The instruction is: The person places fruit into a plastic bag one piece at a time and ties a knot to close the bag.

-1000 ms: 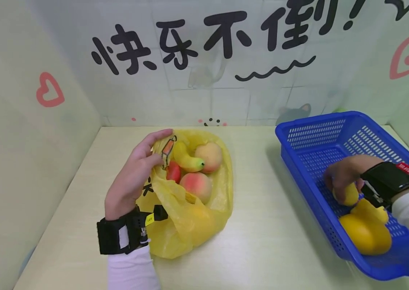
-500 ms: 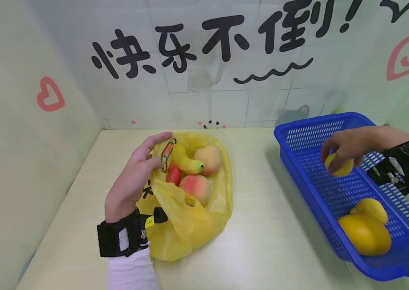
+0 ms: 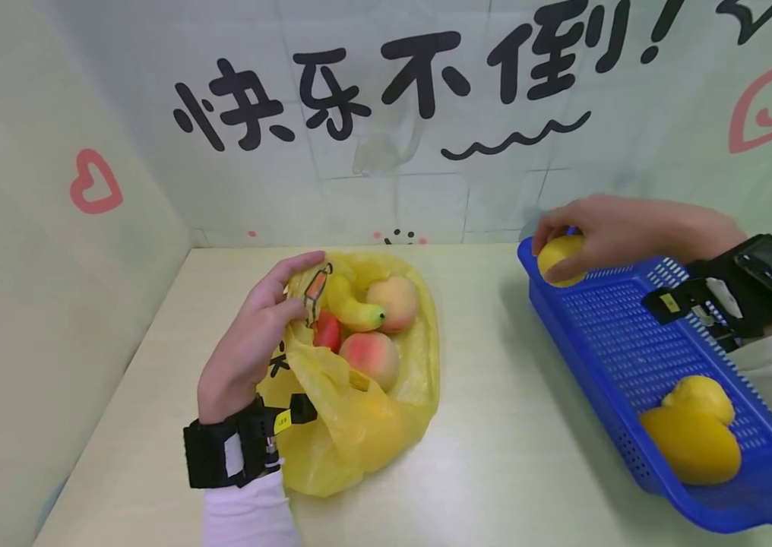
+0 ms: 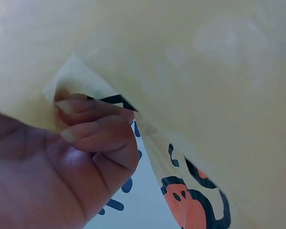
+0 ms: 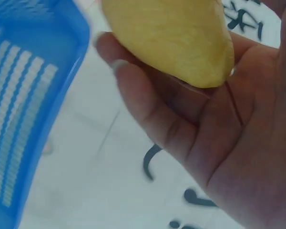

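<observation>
My left hand grips the left rim of a yellow plastic bag, holding its mouth open. In the left wrist view the curled fingers are partly behind the bag's film. Inside lie a banana, two peaches and a red fruit, partly hidden by the film. My right hand holds a yellow lemon over the far left corner of the blue basket. The right wrist view shows the lemon's tapered end near the palm, with fingers curled around it.
A second lemon and a larger orange-yellow fruit sit in the basket's near end. The pale table lies between bag and basket. A back wall with black lettering closes off the far side.
My right hand has lifted the lemon from the basket's floor and carried it up and left to the far left corner. My left hand and the bag have stayed in place.
</observation>
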Demonstrator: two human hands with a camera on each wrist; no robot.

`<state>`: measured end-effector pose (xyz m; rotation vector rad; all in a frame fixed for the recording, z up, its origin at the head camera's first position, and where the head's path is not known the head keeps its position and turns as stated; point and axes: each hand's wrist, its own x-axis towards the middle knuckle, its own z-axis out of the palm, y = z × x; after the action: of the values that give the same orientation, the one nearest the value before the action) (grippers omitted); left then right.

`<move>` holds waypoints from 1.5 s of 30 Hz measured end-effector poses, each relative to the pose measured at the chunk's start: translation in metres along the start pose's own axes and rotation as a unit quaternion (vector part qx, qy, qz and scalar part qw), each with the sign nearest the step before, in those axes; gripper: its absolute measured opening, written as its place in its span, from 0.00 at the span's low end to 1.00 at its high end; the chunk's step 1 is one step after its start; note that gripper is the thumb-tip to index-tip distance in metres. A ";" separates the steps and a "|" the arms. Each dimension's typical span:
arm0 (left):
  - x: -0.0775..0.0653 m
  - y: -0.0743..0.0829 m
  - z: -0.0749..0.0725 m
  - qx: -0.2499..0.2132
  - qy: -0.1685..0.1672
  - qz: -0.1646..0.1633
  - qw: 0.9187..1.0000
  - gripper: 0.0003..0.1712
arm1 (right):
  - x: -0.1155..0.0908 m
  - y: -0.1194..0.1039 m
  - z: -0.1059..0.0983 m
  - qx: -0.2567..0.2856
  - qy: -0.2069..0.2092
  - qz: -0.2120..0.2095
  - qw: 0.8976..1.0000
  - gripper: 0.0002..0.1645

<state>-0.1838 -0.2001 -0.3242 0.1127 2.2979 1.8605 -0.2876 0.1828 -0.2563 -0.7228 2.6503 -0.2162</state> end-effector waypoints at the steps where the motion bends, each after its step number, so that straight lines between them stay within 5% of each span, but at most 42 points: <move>1: 0.000 0.000 0.000 -0.001 0.000 -0.003 1.000 0.37 | 0.001 -0.006 -0.002 0.001 0.007 -0.006 1.000 0.21; 15: 0.000 -0.001 0.002 -0.005 -0.001 0.007 1.000 0.36 | 0.037 -0.069 0.001 0.024 0.062 -0.100 0.993 0.23; 27: -0.001 -0.001 0.000 -0.008 -0.002 -0.004 1.000 0.36 | 0.072 -0.118 0.035 0.060 0.036 -0.191 0.979 0.27; 45: -0.002 0.001 0.000 -0.012 -0.008 0.010 1.000 0.36 | 0.107 -0.169 0.090 0.047 0.033 -0.266 0.962 0.26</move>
<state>-0.1820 -0.2002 -0.3227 0.1483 2.2710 1.8888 -0.2592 -0.0214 -0.3322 -1.4023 2.4273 -0.5117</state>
